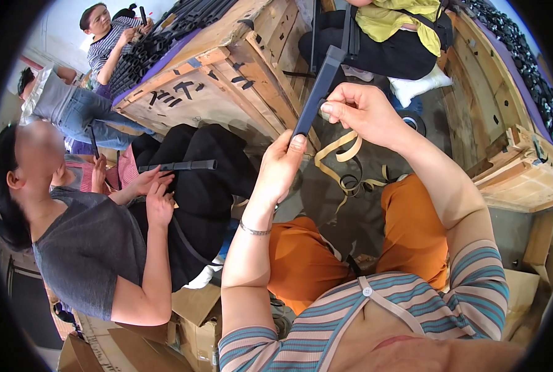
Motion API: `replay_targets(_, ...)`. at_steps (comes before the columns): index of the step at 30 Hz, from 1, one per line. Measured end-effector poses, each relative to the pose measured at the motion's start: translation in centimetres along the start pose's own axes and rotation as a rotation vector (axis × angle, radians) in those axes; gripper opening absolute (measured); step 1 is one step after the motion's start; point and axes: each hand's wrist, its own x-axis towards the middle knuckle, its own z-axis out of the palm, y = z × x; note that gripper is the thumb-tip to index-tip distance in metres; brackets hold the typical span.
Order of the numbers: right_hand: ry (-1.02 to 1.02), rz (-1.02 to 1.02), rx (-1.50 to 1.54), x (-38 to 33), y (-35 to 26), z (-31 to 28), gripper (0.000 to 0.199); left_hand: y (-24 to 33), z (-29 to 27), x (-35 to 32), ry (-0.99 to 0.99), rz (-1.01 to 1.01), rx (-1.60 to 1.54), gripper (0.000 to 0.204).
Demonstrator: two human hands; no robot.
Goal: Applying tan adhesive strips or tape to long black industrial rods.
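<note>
My left hand (280, 166) is wrapped round the lower end of a long black plastic tube (318, 90), thumb on top. The tube tilts up and away, and its far end has a wider collar. Close beside the tube's middle is my right hand (368, 115), thumb and forefinger pinched together. A small dark bit shows at those fingertips; I cannot make out what it is. Below my right hand a curled yellowish strip (344, 155) with a dark side trails toward the floor between my knees.
At my left a person in a grey shirt holds a similar black tube (186, 165). Wooden crates (196, 93) heaped with black tubes stand ahead and at right. Another person sits opposite, near a white cushion (419, 85). Cardboard boxes (196, 319) lie at lower left.
</note>
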Motion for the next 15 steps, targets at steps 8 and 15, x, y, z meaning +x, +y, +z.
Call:
replay_targets(8, 0.007, 0.008, -0.05, -0.08, 0.16, 0.16, 0.014, 0.07, -0.11, -0.22, 0.006, -0.004, 0.017, 0.033)
replay_targets(15, 0.019, -0.028, -0.025, -0.02, 0.66, 0.37, 0.016, 0.07, -0.1, -0.23, 0.011, -0.008, 0.032, 0.033)
